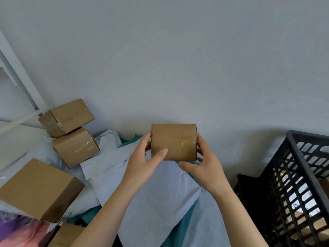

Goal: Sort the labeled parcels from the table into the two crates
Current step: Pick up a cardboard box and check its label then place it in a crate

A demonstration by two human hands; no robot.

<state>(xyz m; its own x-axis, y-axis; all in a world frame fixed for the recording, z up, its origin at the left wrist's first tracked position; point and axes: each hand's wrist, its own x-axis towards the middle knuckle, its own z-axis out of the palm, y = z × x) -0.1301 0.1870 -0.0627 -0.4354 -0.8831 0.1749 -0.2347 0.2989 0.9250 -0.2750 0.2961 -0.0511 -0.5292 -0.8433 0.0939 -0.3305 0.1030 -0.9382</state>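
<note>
Our two bare forearms rise from the bottom of the frame over a pale mailer bag (pixel 151 202) spread on the teal-covered surface (pixel 187 221). At lower left a large cardboard box (pixel 37 189) lies tilted on other soft packages. At centre frame we hold a small brown parcel (pixel 173 142) up off the surface between both hands. The left hand (pixel 142 163) grips its left side, thumb pressed flat on the face turned toward us and fingers wrapped behind the edge. The right hand (pixel 204 168) cups the right side, fingers curled round the back edge, its thumb stretched out just under the bottom edge. Clear tape crosses the parcel's front, and we cannot make out a label. At the right edge stands a black lattice crate (pixel 300 159) with cardboard showing through its slots. Farther back at left, two taped boxes are stacked, the upper box (pixel 66 117) bearing handwriting, the lower box (pixel 75 147) resting on pale bags, both against the plain grey wall (pixel 160 59).
</note>
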